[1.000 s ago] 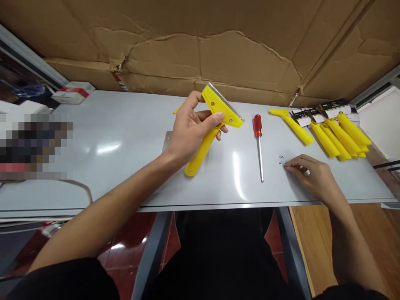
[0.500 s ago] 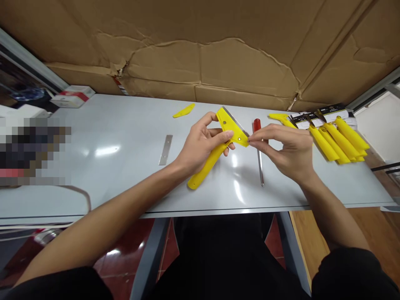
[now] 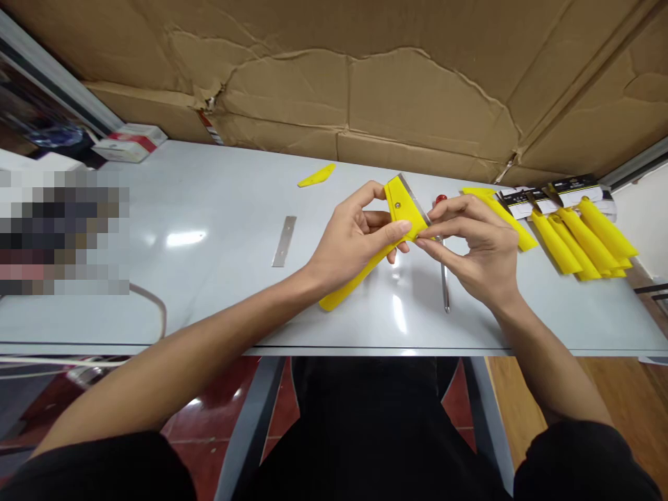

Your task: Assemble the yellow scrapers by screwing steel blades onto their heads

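A yellow scraper (image 3: 412, 213) with a metal blade along its head is held up over the table, its handle slanting down to the left. My left hand (image 3: 353, 235) is closed around the neck of the scraper, thumb on the front face. One screw shows in the head's upper part. The fingertips of my right hand (image 3: 476, 243) are pinched together against the lower right part of the head. They cover that spot, and whatever they hold is hidden. Behind the right fingers lies a screwdriver (image 3: 444, 285) with a red handle, partly covered.
On the table (image 3: 219, 209) lie a loose metal blade (image 3: 284, 241) and a yellow plate piece (image 3: 316, 175). At the right are a yellow scraper part (image 3: 519, 233) and several yellow-sleeved scrapers (image 3: 600, 233) with black cards. A white-red box (image 3: 130, 142) stands back left, before cardboard (image 3: 292, 97).
My right fingertips have shifted from the head's corner inward onto its face, covering the hole seen there earlier. The view has moved slightly, and the left hand keeps its grip.
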`<action>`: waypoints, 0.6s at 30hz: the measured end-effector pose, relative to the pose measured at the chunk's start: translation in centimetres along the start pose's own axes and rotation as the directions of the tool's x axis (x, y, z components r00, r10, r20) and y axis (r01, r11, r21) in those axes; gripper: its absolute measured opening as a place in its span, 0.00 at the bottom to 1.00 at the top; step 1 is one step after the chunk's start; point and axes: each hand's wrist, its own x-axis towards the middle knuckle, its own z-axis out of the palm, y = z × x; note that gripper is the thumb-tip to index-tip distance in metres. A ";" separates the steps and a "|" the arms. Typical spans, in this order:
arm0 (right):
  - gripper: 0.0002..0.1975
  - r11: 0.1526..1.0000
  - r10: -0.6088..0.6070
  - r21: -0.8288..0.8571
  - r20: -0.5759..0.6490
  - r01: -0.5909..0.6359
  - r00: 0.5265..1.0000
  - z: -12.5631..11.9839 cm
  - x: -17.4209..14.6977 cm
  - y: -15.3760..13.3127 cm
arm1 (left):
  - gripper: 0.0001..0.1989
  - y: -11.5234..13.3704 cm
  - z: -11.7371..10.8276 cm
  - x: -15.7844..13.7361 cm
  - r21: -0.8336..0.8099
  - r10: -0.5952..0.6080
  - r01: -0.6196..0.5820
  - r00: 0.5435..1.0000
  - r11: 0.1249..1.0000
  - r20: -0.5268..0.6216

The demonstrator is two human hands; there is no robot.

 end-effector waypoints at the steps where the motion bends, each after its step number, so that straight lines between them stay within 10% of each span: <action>1: 0.14 0.999 0.043 0.032 0.005 -0.043 0.999 0.1 -0.1 -0.1 | 0.22 0.0 0.0 0.0 0.006 0.011 -0.011 1.000 1.000 0.001; 8: 0.34 0.810 0.375 0.411 0.186 -0.419 0.908 0.1 -0.1 -0.4 | 0.21 0.0 0.1 -0.1 0.060 0.086 -0.087 0.996 0.994 0.015; 18: 0.28 0.773 0.362 0.496 0.167 -0.395 0.917 0.8 -0.5 0.1 | 0.18 -0.6 -0.2 0.0 0.141 0.153 -0.150 0.988 0.978 -0.005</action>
